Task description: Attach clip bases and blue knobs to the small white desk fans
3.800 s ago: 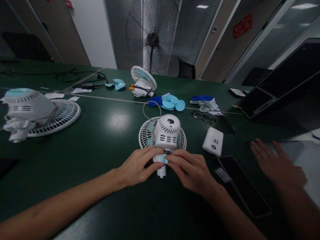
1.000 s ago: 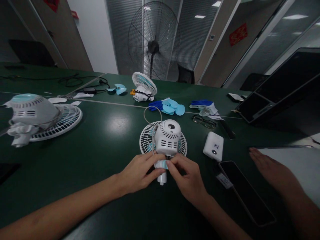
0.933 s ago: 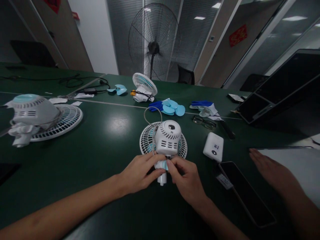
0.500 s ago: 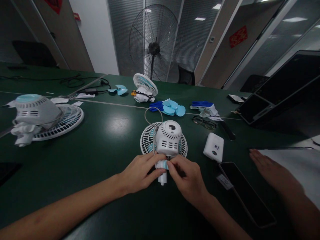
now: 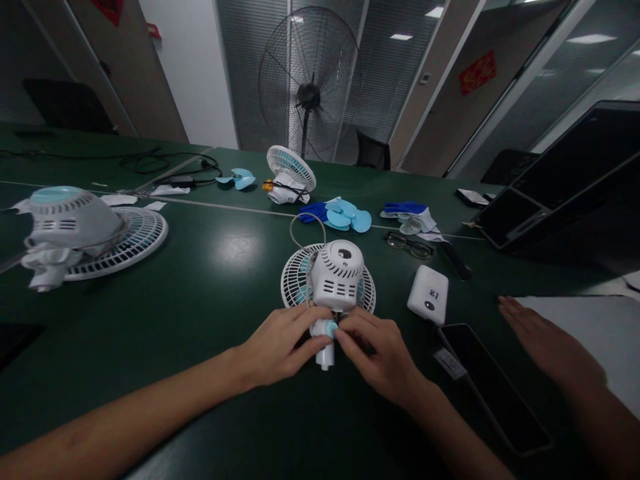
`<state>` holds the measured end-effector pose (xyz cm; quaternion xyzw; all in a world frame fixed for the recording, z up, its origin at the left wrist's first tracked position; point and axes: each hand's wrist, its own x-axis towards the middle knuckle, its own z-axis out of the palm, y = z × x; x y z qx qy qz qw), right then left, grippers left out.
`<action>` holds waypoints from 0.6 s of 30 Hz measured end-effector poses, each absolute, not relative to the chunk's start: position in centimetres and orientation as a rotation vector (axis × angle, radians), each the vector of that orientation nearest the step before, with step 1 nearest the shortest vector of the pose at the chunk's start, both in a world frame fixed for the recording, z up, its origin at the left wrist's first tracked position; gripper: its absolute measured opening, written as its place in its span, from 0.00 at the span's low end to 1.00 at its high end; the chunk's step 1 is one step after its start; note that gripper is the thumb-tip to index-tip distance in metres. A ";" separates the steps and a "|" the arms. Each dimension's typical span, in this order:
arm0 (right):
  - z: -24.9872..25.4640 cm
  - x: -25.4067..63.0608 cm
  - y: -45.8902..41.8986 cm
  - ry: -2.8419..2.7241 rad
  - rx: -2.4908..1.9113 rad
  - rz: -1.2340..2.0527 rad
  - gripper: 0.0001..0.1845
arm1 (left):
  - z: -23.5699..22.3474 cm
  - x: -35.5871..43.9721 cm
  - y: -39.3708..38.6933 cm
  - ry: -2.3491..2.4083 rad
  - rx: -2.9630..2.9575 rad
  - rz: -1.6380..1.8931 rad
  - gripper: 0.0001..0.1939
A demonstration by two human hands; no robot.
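A small white fan (image 5: 337, 273) lies face down on the dark green table in front of me, its round grille under the motor housing. My left hand (image 5: 280, 343) grips the fan's white neck (image 5: 325, 357) from the left, thumb below and fingers above. A light-blue knob (image 5: 331, 328) sits on the side of that neck. From the right, my right hand (image 5: 377, 353) pinches the knob between thumb and forefinger; its other fingers are curled near the base of the housing. The fan's grey cord (image 5: 291, 233) loops up behind it.
Another white fan (image 5: 75, 223) lies at left, a third (image 5: 290, 177) farther back. Light-blue blades (image 5: 349, 215), gloves (image 5: 407, 212), glasses (image 5: 409, 245), a white box (image 5: 429, 294) and a phone (image 5: 495, 387) lie about. Another person's hand (image 5: 550, 340) rests on a clipboard (image 5: 590, 333) at right.
My right thumb and fingertips have shifted slightly on the light-blue knob, and the knob looks a little turned. My left hand keeps its grip on the neck.
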<state>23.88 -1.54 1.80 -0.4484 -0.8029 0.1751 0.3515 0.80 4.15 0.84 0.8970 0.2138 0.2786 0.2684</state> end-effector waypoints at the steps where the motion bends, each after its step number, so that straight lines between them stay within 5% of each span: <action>1: 1.9 23.6 -1.7 -2.043 -1.190 0.467 0.10 | 0.9 0.8 4.1 0.575 2.417 0.752 0.17; 5: 2.3 23.8 -2.2 -2.074 -1.196 0.494 0.04 | 0.9 0.7 4.2 0.576 2.397 0.748 0.15; 12: 1.7 25.5 -1.3 -2.214 -1.068 0.152 0.13 | 0.6 0.7 4.2 0.553 2.379 0.778 0.17; 15: 1.8 24.4 -1.3 -2.176 -1.116 0.145 0.07 | 0.6 0.7 4.2 0.556 2.375 0.759 0.16; 18: 2.1 23.2 -1.7 -2.051 -1.207 0.258 0.13 | 0.7 0.8 4.2 0.575 2.383 0.740 0.16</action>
